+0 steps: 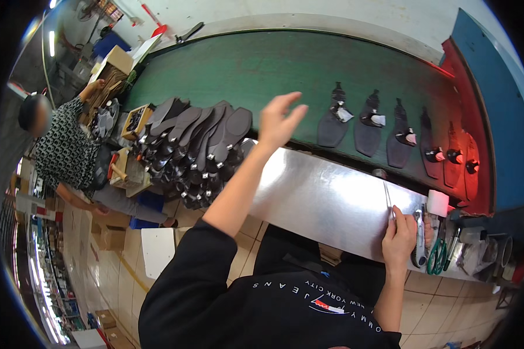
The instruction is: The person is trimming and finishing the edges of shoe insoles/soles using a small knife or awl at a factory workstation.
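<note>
My left hand (278, 121) reaches out over the near edge of the green conveyor belt (239, 64), fingers apart and holding nothing. To its left is a big pile of dark sandals (186, 131) with shiny buckles. My right hand (399, 238) rests near the front edge of the steel work table (320, 183), closed on a pair of metal tweezers (388, 195) that points away from me. Beyond it, a row of flat dark sandals lies on the belt. The nearest to my left hand is a sandal (333, 128) with white paper at its strap.
A box cutter (419, 238), green-handled scissors (437, 256) and a white roll (438, 203) lie right of my right hand. A red-lit machine opening (468, 139) borders the belt. At left a person (67, 145) stands beside cardboard (117, 61) and a small wooden box (135, 121).
</note>
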Motion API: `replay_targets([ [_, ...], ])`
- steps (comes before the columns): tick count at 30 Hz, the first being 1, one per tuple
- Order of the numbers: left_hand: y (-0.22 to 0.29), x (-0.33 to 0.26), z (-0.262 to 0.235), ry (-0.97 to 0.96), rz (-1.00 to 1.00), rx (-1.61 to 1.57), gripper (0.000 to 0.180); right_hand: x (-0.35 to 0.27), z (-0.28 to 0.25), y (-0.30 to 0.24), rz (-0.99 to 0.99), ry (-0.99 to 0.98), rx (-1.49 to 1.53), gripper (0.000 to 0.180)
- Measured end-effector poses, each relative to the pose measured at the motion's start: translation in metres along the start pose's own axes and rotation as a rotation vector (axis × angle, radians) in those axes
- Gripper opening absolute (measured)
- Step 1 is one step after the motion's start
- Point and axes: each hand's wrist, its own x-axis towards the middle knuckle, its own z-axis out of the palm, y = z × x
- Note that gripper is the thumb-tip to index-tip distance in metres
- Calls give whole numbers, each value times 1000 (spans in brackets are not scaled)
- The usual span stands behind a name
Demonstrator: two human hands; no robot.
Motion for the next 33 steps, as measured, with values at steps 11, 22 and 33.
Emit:
replay_targets([
  [11, -45, 46, 135, 84, 313, 296, 33, 2, -14, 5, -4, 95, -109, 48],
  [22, 2, 7, 120, 107, 113, -91, 28, -4, -32, -30, -100, 161, 260, 34],
  [33, 95, -149, 61, -769, -402, -1076, 23, 4, -39, -63, 160, -128, 1721, 38],
])
